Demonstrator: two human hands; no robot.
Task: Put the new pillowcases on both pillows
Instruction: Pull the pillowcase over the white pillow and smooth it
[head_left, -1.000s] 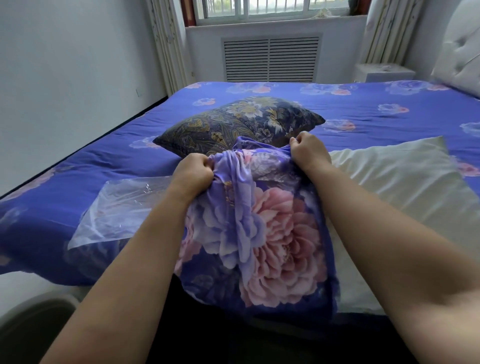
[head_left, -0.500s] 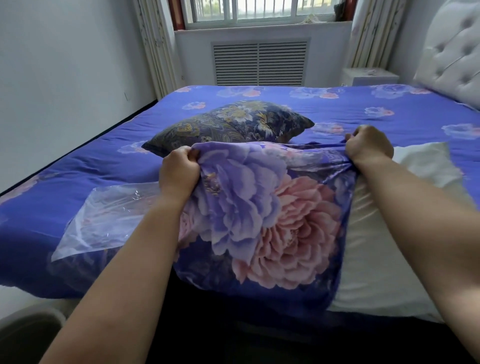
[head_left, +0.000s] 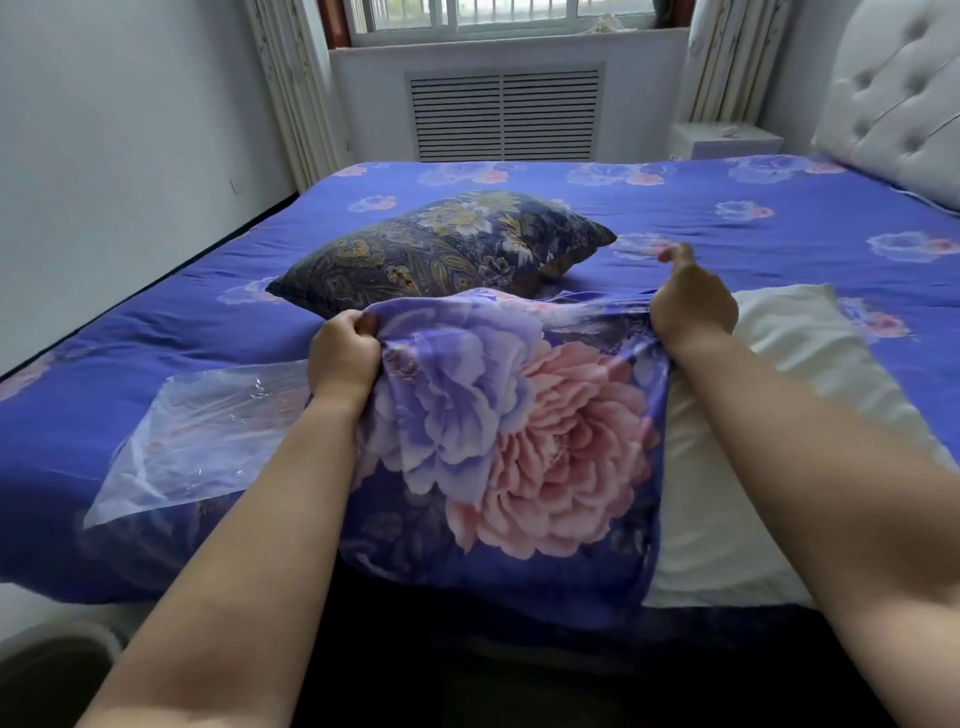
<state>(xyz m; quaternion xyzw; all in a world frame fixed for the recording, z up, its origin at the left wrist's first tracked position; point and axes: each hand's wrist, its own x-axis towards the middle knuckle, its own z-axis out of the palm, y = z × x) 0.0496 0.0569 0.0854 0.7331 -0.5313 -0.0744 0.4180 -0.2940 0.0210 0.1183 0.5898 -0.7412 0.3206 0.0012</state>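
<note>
Glossy floral pillowcase drapes a plain white pillow. Left hand grips its bunched edge at 9 o'clock. Right hand pinches it at 3 o'clock, forefinger raised.

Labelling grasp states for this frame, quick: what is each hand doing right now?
Left hand: fingers curled, gripping the top edge of the purple floral satin pillowcase.
Right hand: gripping the same pillowcase's top edge at its other end.

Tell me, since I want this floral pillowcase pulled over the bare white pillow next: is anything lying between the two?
Nothing visible. The floral pillowcase, gripped by the left hand and right hand, already overlaps the white pillow. The dark patterned pillow and plastic bag lie off to the side.
</note>
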